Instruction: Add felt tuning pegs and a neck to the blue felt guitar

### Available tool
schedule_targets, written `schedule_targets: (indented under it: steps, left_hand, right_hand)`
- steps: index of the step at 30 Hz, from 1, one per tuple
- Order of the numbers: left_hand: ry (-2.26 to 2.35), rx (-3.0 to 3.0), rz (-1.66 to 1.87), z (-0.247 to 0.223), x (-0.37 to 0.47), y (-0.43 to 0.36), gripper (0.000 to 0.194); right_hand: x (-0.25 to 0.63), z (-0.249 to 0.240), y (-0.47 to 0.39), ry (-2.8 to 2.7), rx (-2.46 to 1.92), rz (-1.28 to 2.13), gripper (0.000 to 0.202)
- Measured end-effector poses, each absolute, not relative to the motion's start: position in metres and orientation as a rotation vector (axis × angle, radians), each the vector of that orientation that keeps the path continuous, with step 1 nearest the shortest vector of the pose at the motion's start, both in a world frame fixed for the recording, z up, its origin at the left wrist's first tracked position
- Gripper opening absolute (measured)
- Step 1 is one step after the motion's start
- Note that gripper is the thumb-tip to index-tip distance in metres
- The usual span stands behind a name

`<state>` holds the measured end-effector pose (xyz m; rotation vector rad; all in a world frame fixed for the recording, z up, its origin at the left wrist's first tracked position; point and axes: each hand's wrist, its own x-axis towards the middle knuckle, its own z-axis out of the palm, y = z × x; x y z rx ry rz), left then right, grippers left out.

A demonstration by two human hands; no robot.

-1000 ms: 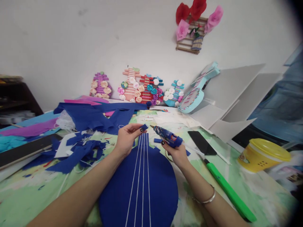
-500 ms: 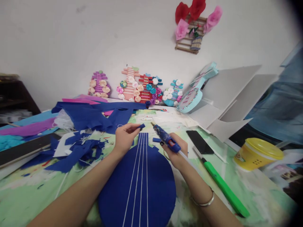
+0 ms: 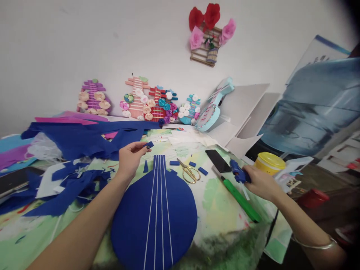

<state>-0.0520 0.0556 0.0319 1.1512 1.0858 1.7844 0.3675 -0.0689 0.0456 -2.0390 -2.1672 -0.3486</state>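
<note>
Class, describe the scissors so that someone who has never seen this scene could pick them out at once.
Find the big dark-blue lute-shaped board, striped with white lines, in the picture's lower middle. Just beyond its upper right edge, small blue pieces lie scattered, with the scissors among them. Unlike those plain blue pieces, they are gold-coloured and end in loops.

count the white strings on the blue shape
4 white strings side by side down the blue lute shape: outer left, inner left, inner right, outer right; their lower ends leave the picture.
</note>
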Motion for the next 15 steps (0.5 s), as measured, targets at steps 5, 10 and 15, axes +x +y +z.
schedule_targets:
  steps: [5, 10, 15]
  left_hand:
    - [1.127, 1.134, 1.771, 0.03, -0.055, 0.058, 0.026]
    - [1.134, 1.044, 1.746, 0.023, -0.06, 0.064, 0.031]
    - [1.155, 1.072, 1.679, 0.019, -0.064, 0.067, 0.032]
  right_hand:
    - [0.429, 0.02, -0.077, -2.282, -1.964, -0.155, 0.043]
    - [0.366, 0.054, -0.094, -2.293, -1.768, -0.349, 0.032]
    - [0.237, 0.107, -0.164, -2.286, -1.156, -0.362, 0.03]
